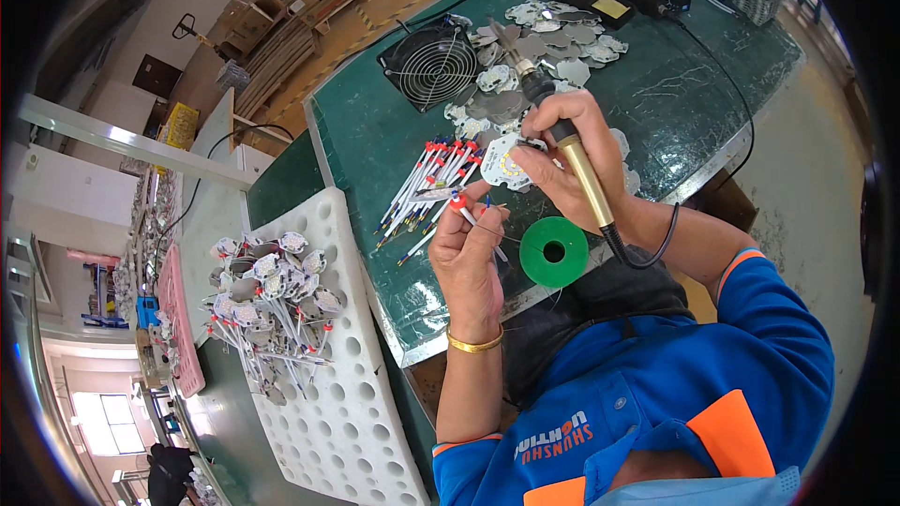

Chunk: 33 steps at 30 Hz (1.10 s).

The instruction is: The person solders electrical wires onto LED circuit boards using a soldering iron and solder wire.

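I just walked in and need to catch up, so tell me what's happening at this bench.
A person is working with small boards and leads. The right hand grips a soldering iron and also pinches a white board; the iron's tip points away from that board. The left hand holds a red-ended white lead. More leads lie beside it, near a green spool. Loose boards are heaped beyond, and other assemblies sit on a white foam tray.

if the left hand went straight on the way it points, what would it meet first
Probably the white LED board by the right hand, just past the left hand, though depth is hard to judge.
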### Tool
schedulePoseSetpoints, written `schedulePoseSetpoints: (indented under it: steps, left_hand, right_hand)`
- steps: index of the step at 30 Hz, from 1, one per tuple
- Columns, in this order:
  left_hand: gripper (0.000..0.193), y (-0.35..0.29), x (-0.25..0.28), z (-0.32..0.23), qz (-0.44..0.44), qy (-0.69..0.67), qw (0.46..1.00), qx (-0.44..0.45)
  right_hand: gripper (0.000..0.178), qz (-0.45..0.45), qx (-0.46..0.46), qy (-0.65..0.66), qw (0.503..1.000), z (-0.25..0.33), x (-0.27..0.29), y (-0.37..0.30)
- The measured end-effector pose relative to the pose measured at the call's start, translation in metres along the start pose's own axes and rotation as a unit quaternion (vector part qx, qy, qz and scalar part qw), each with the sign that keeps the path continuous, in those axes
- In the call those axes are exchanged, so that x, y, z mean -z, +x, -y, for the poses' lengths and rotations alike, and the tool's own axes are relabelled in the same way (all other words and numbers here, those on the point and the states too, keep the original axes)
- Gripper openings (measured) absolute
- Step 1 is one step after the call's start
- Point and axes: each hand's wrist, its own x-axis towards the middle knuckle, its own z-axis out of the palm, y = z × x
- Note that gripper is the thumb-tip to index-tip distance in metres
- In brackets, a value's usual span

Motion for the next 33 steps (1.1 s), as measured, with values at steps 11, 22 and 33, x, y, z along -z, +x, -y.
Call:
schedulePoseSetpoints:
  steps: [11,22,33]
  left_hand:
    - [0.009,-0.009,0.005,0.001,-0.002,0.08,0.996,-0.043]
    - [0.005,-0.008,0.005,0.003,-0.024,0.094,0.994,-0.057]
    - [0.001,-0.013,-0.005,-0.026,-0.095,0.079,0.985,-0.122]
  right_hand:
    - [0.031,0.083,0.027,-0.043,0.995,0.019,0.001,0.0]
    - [0.031,0.089,0.042,-0.044,0.994,0.012,-0.003,-0.003]
    - [0.028,0.12,0.122,0.103,0.98,0.024,0.048,-0.004]
